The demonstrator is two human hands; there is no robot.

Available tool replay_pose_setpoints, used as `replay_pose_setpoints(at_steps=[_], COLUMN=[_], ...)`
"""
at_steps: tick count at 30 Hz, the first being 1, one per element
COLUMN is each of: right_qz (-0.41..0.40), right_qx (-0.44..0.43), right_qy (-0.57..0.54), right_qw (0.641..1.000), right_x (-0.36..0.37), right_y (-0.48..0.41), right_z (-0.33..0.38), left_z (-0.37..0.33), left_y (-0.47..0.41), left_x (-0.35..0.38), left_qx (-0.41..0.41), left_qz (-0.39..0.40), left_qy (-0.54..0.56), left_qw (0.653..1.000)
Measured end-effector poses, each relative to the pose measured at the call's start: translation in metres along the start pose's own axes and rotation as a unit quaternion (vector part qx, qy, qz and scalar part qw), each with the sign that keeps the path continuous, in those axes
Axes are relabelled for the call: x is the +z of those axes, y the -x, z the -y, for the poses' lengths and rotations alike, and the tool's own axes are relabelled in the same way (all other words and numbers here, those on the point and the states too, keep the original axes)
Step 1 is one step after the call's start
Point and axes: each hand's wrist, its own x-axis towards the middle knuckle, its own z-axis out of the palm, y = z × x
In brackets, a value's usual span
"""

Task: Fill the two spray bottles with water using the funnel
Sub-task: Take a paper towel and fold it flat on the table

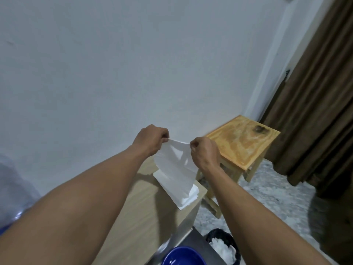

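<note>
Between the left hand (150, 139) and the right hand (204, 152), each pinching its top edge with curled fingers, hangs a white paper tissue (172, 159). Just under them a tissue stack (183, 199) lies on the worktop (145, 207). Beyond the right hand stands a wooden stool (242, 142).

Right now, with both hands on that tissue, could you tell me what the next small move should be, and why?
Probably lift the tissue sheet clear of the stack on the cabinet: the left hand and right hand pinch its top edge, and its lower end hangs down to the stack. No bottle or funnel shows.
</note>
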Motion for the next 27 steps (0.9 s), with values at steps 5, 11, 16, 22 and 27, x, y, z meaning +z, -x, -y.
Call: replay_pose_setpoints(at_steps=[5, 11, 16, 22, 27], right_qz=[-0.018, -0.036, -0.006, 0.061, 0.145], right_qx=[-0.011, -0.029, -0.041, -0.080, -0.132], right_qy=[0.005, 0.003, -0.022, -0.069, -0.126], right_qw=[1.000, 0.999, 0.999, 0.992, 0.972], right_x=[-0.007, -0.023, -0.033, -0.026, -0.002], right_y=[0.000, -0.006, -0.005, 0.008, 0.048], right_z=[-0.002, 0.007, 0.022, 0.054, 0.104], left_z=[-0.003, -0.012, -0.017, 0.012, 0.061], left_y=[0.000, -0.005, 0.009, 0.063, 0.143], left_x=[0.003, -0.012, -0.037, -0.072, -0.109], left_qx=[-0.004, -0.019, -0.062, -0.118, -0.172], left_qz=[-0.025, -0.053, -0.028, -0.050, -0.098], left_qy=[-0.001, -0.003, 0.052, 0.164, 0.198], left_qw=[1.000, 0.998, 0.996, 0.978, 0.960])
